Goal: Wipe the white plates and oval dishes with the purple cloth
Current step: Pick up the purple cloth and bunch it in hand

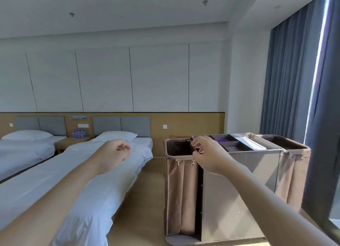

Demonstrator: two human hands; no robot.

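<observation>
Curled at the near-left corner of the housekeeping cart (pixel 239 181), the right hand (pixel 207 153) bends its thumb and fingertips toward the rim where a brown laundry bag (pixel 181 190) clips on. Whether they pinch that rim or only hover at it I cannot tell from where I stand. Left of the cart, the left hand (pixel 114 153) hangs over the nearer bed (pixel 82 172) with fingers loosely bent, holding nothing. What looks like the purple cloth (pixel 222 140) lies bunched in a dark compartment of the tray on the cart's top, just beyond the right hand and apart from it. No white plates or oval dishes are in sight. I judge the cloth light, soft and limp. A simple pinch on any raised fold should take it, lifted straight up clear of the compartment walls. The dishes, by their kind, are likely hard, smooth and breakable, best held by the rim. Toward the cart's right, a flat white sheet (pixel 247 142) rests on the metal top, and a second brown bag (pixel 294 172) hangs off the far end. Blue curtains (pixel 287 80) hang behind the cart. A second bed (pixel 24 150) stands further left, and the floor (pixel 147 199) is pale wood.
</observation>
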